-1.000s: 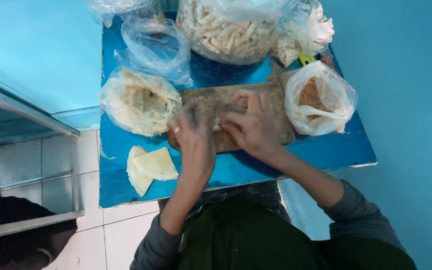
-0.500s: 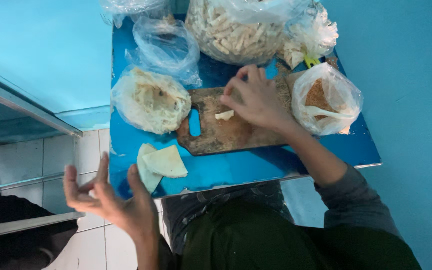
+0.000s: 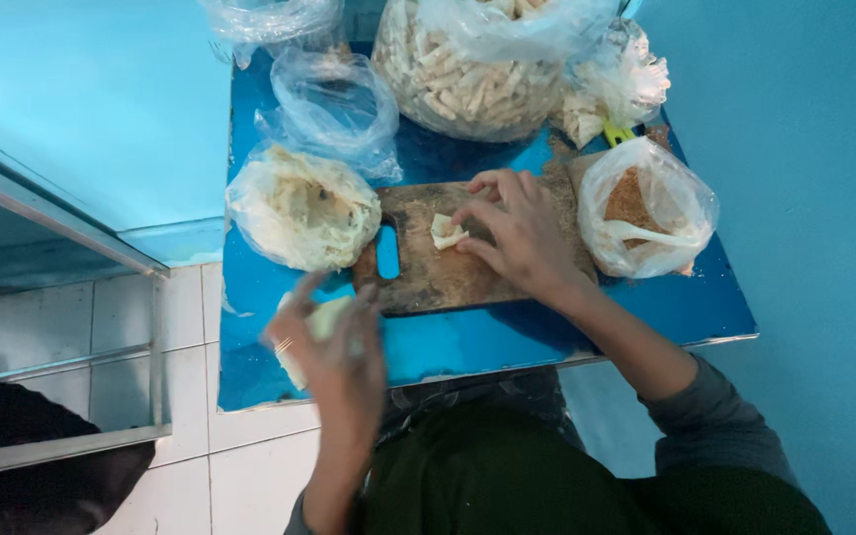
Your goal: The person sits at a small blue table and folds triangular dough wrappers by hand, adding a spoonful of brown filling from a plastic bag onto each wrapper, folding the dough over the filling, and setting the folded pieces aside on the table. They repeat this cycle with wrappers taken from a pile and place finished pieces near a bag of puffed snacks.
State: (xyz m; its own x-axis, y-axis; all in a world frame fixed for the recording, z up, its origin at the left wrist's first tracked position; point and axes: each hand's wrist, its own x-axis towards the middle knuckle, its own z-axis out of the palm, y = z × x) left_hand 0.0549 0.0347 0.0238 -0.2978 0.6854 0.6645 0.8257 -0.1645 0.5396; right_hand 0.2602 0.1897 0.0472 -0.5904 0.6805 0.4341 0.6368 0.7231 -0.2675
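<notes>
- Two bare hands work over a small blue surface [image 3: 646, 307], seen from above.
- Right hand [image 3: 517, 233] rests on a worn wooden cutting board [image 3: 448, 282], fingertips pressed together on a small pale folded dough piece [image 3: 446, 232] near the board's middle.
- Left hand [image 3: 334, 347], blurred, hovers at the surface's near edge over thin pale wrapper sheets [image 3: 294, 372]; its fingers are loosely spread, and whether it pinches a sheet I cannot tell.
- Judgement: pin the fold gently so the soft piece stays shut; lift one sheet only.
- Crinkled clear plastic bags surround the board: pale wrappers [image 3: 299, 208], finished pale rolls [image 3: 468, 84], brown crumbly filling with a white spoon [image 3: 636, 213].
</notes>
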